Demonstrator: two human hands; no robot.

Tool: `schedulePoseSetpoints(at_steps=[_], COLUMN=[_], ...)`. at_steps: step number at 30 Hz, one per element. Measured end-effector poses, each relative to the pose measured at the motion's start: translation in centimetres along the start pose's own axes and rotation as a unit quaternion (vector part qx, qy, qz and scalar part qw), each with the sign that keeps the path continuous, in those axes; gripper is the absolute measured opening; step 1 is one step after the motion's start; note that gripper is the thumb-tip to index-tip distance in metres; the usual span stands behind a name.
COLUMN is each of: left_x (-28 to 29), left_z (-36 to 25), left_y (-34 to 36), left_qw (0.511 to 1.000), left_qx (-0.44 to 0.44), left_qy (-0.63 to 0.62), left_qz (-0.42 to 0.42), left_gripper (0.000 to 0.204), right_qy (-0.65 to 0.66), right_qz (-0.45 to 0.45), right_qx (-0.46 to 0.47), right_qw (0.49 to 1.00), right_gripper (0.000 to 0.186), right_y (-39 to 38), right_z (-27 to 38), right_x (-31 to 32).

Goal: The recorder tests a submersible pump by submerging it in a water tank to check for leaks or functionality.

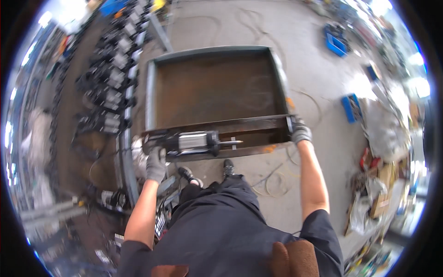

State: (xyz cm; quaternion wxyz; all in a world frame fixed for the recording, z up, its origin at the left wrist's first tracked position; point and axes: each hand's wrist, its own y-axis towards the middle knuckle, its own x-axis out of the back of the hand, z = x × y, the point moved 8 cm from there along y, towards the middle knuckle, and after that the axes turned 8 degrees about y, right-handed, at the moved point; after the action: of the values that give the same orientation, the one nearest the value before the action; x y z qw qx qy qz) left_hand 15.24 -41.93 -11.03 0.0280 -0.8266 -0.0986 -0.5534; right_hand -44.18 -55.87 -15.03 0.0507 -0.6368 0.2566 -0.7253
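A large rusty steel tray [212, 87] is seen from above, its long near rail running left to right. The gloved left hand [156, 162] is closed on the rail's left end beside a motor unit [194, 142]; the gloved right hand [301, 133] grips the right corner.

Only packaging I spot: brown cardboard boxes [382, 194] piled well right of the rusty metal tray [151, 92].
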Motion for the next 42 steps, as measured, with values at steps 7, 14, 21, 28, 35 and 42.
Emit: schedulePoseSetpoints(at_steps=[7, 14, 21, 28, 35, 42], left_x=[2.3, 2.2, 0.7, 4.1, 0.6, -1.9], left_z=[5.9, 5.2, 6.7, 8.7, 10.4, 10.7], left_y=[1.7, 7.0, 9.9, 6.7, 3.6, 4.0], left_qw=[0.981, 0.934, 0.922, 0.974, 0.836, 0.855], left_qx=[0.028, -0.039, -0.076, 0.001, 0.118, 0.146], left_qy=[0.193, 0.316, 0.271, -0.167, -0.501, -0.453], left_qz=[-0.009, 0.161, 0.267, 0.152, 0.191, 0.206], left_gripper=[0.034, 0.032, 0.029, 0.017, 0.021, 0.023], right_qy=[0.051, 0.127, 0.424, 0.310, 0.226, 0.212], right_qz=[-0.051, -0.204, -0.073, -0.130, -0.120, -0.130], right_qx=[-0.034, 0.061, 0.250, 0.286, 0.255, 0.241], right_qw=[0.997, 0.969, 0.867, 0.897, 0.933, 0.938], right_gripper=[0.033, 0.039, 0.034, 0.022, 0.021, 0.021], right_y=[1.0, -3.4, -11.3, -16.6, -16.2, -16.2], right_z=[3.4, 7.6, 23.8, 34.0, 35.3, 35.4], right_x=[2.7, 6.3, 1.7, 1.8, 1.1, 0.9])
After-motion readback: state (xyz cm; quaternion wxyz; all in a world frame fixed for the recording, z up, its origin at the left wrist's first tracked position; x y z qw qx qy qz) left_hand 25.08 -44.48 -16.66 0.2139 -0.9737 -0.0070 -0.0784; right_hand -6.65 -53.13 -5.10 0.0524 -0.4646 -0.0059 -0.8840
